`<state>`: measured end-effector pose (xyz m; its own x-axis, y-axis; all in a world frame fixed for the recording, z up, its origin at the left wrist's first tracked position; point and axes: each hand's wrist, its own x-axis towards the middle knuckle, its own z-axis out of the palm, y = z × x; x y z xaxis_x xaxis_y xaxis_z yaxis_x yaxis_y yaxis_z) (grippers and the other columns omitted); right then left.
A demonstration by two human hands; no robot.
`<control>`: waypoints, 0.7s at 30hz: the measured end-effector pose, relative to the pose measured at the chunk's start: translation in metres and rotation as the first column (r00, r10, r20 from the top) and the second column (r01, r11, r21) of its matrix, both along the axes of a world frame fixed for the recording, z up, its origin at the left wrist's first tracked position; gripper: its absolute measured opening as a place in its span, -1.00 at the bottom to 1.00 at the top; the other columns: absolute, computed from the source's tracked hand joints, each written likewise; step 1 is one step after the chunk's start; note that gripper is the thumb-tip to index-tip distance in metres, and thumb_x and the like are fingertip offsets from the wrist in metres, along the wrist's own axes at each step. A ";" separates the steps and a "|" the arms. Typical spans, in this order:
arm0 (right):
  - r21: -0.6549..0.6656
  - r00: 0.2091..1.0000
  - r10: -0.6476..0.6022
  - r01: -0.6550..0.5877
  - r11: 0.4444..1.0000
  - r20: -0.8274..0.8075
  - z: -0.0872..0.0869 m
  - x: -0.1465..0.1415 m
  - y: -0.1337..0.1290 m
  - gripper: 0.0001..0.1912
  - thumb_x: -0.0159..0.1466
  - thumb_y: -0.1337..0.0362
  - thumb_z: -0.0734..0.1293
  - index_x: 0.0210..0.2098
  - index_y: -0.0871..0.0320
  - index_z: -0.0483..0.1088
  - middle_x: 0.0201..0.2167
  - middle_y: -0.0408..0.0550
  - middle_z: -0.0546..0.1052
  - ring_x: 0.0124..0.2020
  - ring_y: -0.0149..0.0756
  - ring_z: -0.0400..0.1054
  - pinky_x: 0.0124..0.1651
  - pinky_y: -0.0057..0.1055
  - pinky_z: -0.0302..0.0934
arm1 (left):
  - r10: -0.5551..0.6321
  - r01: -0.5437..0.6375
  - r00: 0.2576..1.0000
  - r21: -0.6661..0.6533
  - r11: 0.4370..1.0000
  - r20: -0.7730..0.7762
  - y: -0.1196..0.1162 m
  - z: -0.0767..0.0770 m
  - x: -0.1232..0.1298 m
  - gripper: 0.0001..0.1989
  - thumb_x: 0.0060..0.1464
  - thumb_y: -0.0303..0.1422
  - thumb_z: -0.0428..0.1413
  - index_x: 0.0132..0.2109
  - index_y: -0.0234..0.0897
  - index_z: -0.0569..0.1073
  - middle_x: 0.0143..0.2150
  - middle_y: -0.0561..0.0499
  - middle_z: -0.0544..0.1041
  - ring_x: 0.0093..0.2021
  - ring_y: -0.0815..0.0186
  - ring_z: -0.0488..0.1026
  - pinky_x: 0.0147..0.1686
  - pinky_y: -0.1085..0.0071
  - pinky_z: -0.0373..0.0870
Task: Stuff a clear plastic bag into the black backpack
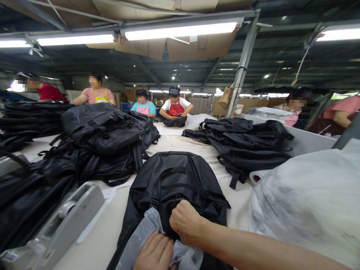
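Observation:
A black backpack [178,166] lies on the pale table in front of me, its top pointing away. My left hand [155,253] is closed on a translucent plastic bag [149,225] over the lower part of the backpack. Just to the right and a little farther up, my right hand [185,222] is a fist at the front of the backpack, near its open pocket. What its fingers hold is hidden.
Piles of black backpacks [102,127] stand at the left, more bags [245,134] at the right. A grey tape dispenser [75,218] is at the lower left, a big plastic bag [311,200] at the right. Several people work farther back.

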<state>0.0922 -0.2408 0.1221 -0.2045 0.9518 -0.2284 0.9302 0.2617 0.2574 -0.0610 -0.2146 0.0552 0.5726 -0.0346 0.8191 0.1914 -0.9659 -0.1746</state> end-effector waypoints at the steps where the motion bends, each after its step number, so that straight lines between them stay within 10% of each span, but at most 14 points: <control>1: 0.011 1.000 -0.003 0.003 1.000 -0.004 0.000 0.001 0.000 -0.89 0.12 0.48 0.33 -0.45 0.23 0.51 -0.44 0.08 0.60 -0.41 -0.20 0.48 -0.49 -0.33 0.10 | 0.011 -0.011 1.000 0.008 1.000 0.001 0.000 0.000 -0.001 -0.61 0.28 -0.37 -0.23 -0.16 -0.29 0.50 -0.27 0.05 0.63 -0.24 0.32 0.57 -0.14 0.35 0.46; 8: 0.135 0.996 -0.056 0.065 0.989 -0.075 0.021 0.023 -0.007 -0.78 0.20 0.40 0.21 -0.28 0.21 0.49 -0.30 0.10 0.62 -0.27 -0.11 0.52 -0.41 -0.33 0.18 | 0.068 -0.049 0.988 0.131 0.990 -0.142 0.000 -0.002 -0.001 -0.54 0.26 -0.15 -0.13 -0.07 -0.39 0.51 -0.14 -0.09 0.63 -0.16 0.22 0.57 -0.18 0.35 0.49; 15: 0.147 0.986 -0.099 0.119 0.982 -0.137 0.032 0.024 -0.010 -0.78 0.13 0.42 0.25 -0.28 0.19 0.51 -0.26 0.08 0.62 -0.21 -0.12 0.52 -0.38 -0.37 0.18 | 0.018 -0.358 0.734 -0.365 0.859 -0.679 -0.016 0.036 0.038 -0.68 0.13 -0.41 -0.07 -0.11 -0.39 0.53 -0.15 -0.23 0.61 -0.16 0.01 0.57 -0.14 0.12 0.51; 21: 0.169 0.971 -0.168 0.197 0.966 -0.170 0.034 0.024 -0.012 -0.77 0.22 0.39 0.22 -0.30 0.19 0.54 -0.30 0.10 0.63 -0.26 -0.09 0.53 -0.43 -0.35 0.16 | -0.097 -0.148 0.619 -0.236 0.960 -0.780 0.010 0.027 0.074 -0.79 -0.07 -0.59 0.04 -0.33 -0.34 0.55 -0.34 -0.14 0.64 -0.34 0.06 0.59 -0.41 0.33 0.50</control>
